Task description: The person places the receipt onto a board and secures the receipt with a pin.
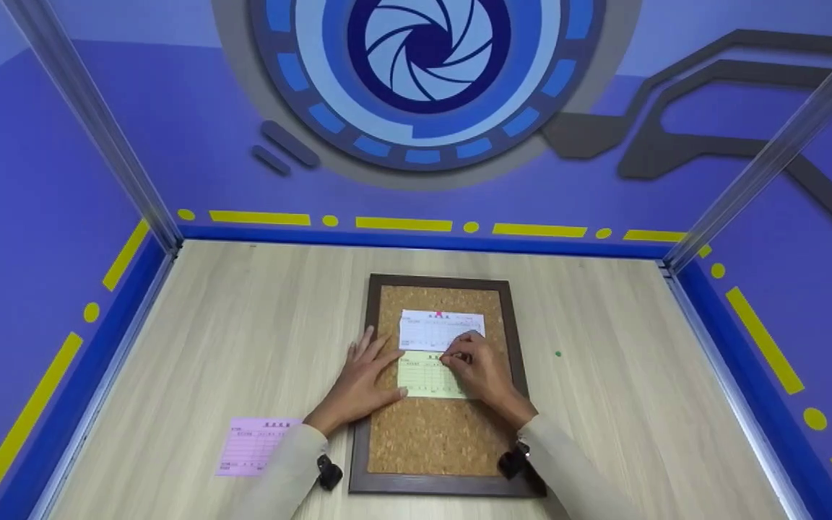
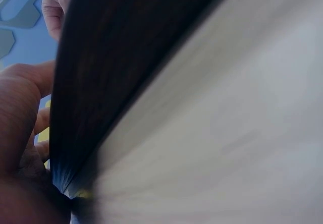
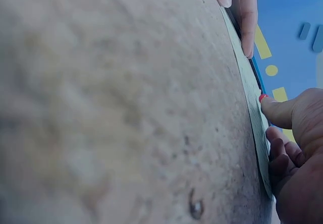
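Note:
A brown-framed cork board [image 1: 416, 440] lies on the table. On it, a white printed slip [image 1: 423, 332] hangs from a red push pin at its top edge. Just below lies a pale yellow-green slip [image 1: 419, 375]. My right hand [image 1: 484, 368] pinches a red push pin [image 3: 262, 97] against this slip near its top edge; in the head view the fingers mostly cover that pin. With fingers spread, my left hand [image 1: 362, 383] rests on the board's left side, thumb and index fingertip at the yellow-green slip's left edge. The left wrist view mostly shows the dark frame [image 2: 101, 57].
A pink printed slip [image 1: 250, 448] lies on the table left of the board, partly under my left sleeve. Right of the board is a small green object [image 1: 558, 354], perhaps a push pin. Blue-purple panels [image 1: 416, 195] enclose the table at the back and sides.

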{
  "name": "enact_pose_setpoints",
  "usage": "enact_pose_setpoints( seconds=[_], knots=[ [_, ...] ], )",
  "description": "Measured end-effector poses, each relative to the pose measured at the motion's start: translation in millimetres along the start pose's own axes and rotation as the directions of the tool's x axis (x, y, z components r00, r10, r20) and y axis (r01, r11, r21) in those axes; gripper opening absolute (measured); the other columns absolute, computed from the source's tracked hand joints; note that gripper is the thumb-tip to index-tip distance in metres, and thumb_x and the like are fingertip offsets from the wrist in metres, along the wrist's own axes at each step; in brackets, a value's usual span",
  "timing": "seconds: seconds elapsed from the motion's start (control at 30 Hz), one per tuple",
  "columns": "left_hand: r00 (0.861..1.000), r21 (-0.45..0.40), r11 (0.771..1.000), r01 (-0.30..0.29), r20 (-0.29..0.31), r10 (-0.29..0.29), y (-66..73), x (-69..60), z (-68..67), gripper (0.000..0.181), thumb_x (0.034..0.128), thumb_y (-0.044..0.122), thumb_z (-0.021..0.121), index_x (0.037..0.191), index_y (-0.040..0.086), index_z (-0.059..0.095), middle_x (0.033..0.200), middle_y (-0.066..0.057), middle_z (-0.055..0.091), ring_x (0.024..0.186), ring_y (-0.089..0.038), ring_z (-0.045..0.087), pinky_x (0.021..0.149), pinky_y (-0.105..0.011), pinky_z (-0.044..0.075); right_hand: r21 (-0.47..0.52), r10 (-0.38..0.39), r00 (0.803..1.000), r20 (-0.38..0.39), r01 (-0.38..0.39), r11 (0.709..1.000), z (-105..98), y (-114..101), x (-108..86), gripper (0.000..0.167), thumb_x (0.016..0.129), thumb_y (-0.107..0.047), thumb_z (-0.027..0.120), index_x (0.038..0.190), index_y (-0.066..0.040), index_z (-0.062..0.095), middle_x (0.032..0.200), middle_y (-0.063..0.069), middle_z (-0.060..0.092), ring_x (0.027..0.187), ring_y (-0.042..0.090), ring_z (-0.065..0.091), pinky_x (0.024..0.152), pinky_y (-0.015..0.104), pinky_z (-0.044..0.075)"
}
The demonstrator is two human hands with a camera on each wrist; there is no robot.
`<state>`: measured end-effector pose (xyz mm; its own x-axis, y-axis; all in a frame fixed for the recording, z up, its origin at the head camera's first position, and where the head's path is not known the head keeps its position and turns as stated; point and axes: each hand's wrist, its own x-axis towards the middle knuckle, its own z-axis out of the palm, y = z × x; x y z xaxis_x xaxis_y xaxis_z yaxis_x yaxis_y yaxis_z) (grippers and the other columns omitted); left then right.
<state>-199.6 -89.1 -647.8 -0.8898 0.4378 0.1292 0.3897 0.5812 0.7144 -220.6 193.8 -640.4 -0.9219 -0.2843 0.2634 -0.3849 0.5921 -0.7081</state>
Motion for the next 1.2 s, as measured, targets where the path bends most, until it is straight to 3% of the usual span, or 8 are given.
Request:
enact_pose_setpoints(
  seconds=[0.17, 1.2],
  knots=[
    [1.000, 0.010, 1.000, 0.005, 0.005, -0.005, 1.1, -0.3, -0.8, 0.071, 0.0943, 0.041, 0.084, 0.154, 0.008, 0.064, 0.176, -0.019, 0.035, 0.169, -0.047, 0.006, 0.130, -0.075, 0.005, -0.031, 0.006, 1.000, 0.002, -0.006, 1.000, 0.6, -1.5, 0.7, 0.005, 0.098, -0.007, 0.083, 0.094, -0.011, 0.085, 0.103, 0.002, 0.067, 0.090, 0.013, 0.063, 0.075, 0.025, 0.053],
    [1.000, 0.016, 1.000, -0.003, 0.006, 0.003, 2.5, -1.4, -1.4, 0.071, 0.0949, 0.038, 0.084, 0.155, 0.007, 0.063, 0.176, -0.020, 0.035, 0.169, -0.048, 0.005, 0.130, -0.076, 0.005, 0.018, 0.022, 1.000, 0.002, -0.022, 1.000, 1.5, -1.0, 4.7, 0.005, 0.099, -0.005, 0.082, 0.095, -0.005, 0.085, 0.100, 0.004, 0.066, 0.093, 0.018, 0.063, 0.078, 0.028, 0.053]
  ],
)
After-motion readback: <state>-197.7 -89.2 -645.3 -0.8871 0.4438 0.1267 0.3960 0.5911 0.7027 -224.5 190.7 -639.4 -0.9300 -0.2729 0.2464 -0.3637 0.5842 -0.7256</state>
